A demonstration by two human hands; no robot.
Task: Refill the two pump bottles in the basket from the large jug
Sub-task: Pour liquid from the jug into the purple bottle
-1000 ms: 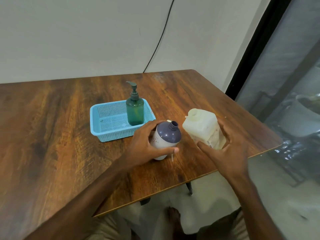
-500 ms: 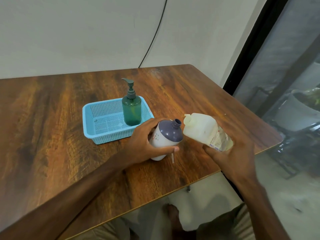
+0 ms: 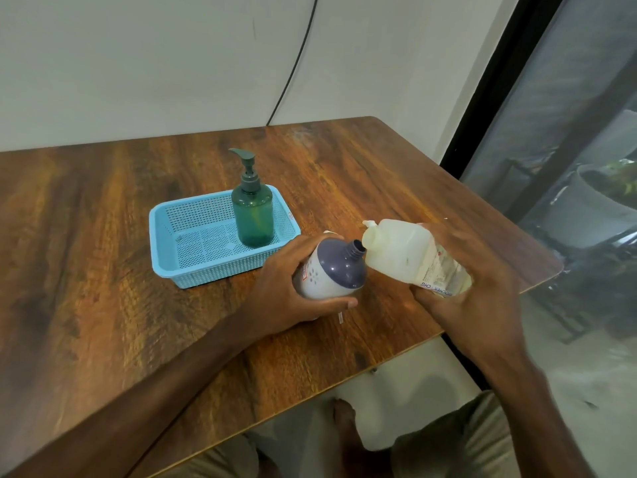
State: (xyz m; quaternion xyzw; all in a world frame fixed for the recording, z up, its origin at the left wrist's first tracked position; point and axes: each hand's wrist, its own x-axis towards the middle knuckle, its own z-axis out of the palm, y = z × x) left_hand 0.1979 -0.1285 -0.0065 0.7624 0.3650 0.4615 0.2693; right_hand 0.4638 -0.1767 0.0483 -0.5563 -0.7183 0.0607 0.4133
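Note:
My left hand (image 3: 293,291) grips a white bottle with a dark blue shoulder (image 3: 332,269), pump removed, its open neck tilted toward the right. My right hand (image 3: 475,288) holds the translucent large jug (image 3: 410,257) tipped leftward, its spout just above and beside the bottle's open neck. A green pump bottle (image 3: 253,215) stands upright in the right end of the light blue basket (image 3: 179,243) on the wooden table (image 3: 103,288). A thin clear pump tube (image 3: 340,317) pokes out below my left thumb.
A black cable (image 3: 293,63) runs down the wall behind the table. The table's right edge borders a dark-framed glass door (image 3: 517,98). My knees and a bare foot (image 3: 344,419) show under the near edge.
My right hand lifted the jug off the table and tipped it left, bringing its spout to the bottle's neck. My left hand tilted the bottle toward it.

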